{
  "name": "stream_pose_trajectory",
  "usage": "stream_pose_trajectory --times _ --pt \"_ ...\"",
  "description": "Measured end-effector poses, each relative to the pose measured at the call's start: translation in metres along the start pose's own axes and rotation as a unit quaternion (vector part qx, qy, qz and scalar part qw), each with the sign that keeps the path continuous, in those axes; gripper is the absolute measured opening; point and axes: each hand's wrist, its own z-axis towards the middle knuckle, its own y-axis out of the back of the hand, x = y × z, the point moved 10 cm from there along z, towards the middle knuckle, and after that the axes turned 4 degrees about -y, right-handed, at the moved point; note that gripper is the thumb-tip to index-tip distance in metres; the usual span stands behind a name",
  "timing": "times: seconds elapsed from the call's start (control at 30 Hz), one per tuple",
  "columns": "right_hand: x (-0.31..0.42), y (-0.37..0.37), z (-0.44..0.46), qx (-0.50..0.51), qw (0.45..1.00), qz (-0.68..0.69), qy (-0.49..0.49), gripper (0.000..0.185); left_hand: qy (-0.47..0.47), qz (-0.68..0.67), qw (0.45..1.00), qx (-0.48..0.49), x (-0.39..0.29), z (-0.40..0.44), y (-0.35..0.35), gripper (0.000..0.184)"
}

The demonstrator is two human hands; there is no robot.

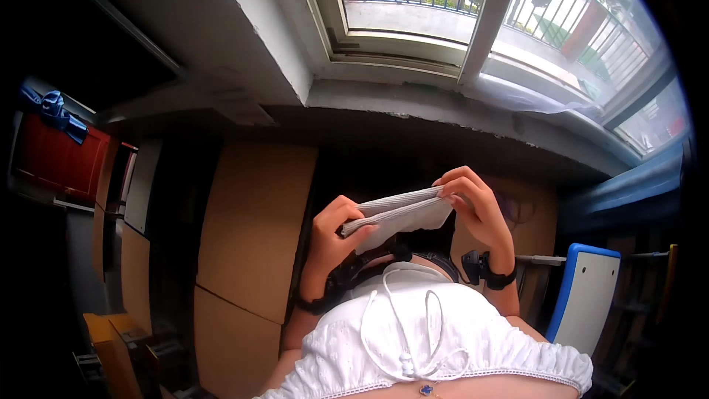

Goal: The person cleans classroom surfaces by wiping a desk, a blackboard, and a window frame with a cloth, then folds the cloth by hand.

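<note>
A light grey folded cloth [406, 214] with a ribbed-looking edge stretches between my two hands in front of my white top. My left hand [336, 233] grips its left end, thumb below and fingers curled over the top. At the other end, my right hand [478, 203] pinches the upper corner between thumb and fingers. The cloth tilts, its right end higher than its left. Its lower part hangs down toward my lap. A dark band circles each wrist, and the right one [498, 272] carries a small black box.
Brown desktops [255, 222] stand to my left, and another brown surface [543, 211] lies beyond my right hand. A blue-edged chair back [587, 288] is close on the right. Ahead are a grey sill [413, 104] and a window. A red cabinet [59, 155] stands far left.
</note>
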Motion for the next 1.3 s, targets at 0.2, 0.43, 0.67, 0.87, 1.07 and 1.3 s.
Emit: stream_pose_trajectory --times 0.2,0.43,0.67,0.87,1.07,1.3 --pt "0.012 0.005 0.005 -0.011 1.000 -0.004 0.022 0.022 0.020 -0.016 0.999 0.023 -0.006 -0.009 -0.005 0.017" --pt "0.002 0.012 0.008 -0.049 0.999 0.003 0.004 0.023 0.006 0.008 0.999 0.044 -0.001 0.002 -0.006 0.013" --pt "-0.005 0.008 -0.002 -0.049 0.999 0.000 -0.005 0.025 0.118 -0.004 0.987 0.106 0.015 -0.006 -0.030 0.046" --pt "0.000 0.032 -0.013 -0.086 0.995 -0.032 -0.047 0.028 0.131 -0.166 0.925 0.316 -0.062 0.019 -0.063 0.046" --pt "-0.003 0.021 -0.023 -0.083 0.994 -0.052 -0.048 0.028 0.108 -0.419 0.791 0.433 -0.161 0.023 -0.064 0.038" --pt "0.000 0.009 -0.025 -0.052 0.994 -0.081 -0.056 0.025 0.151 -0.059 0.985 -0.063 -0.013 -0.119 -0.075 0.023"
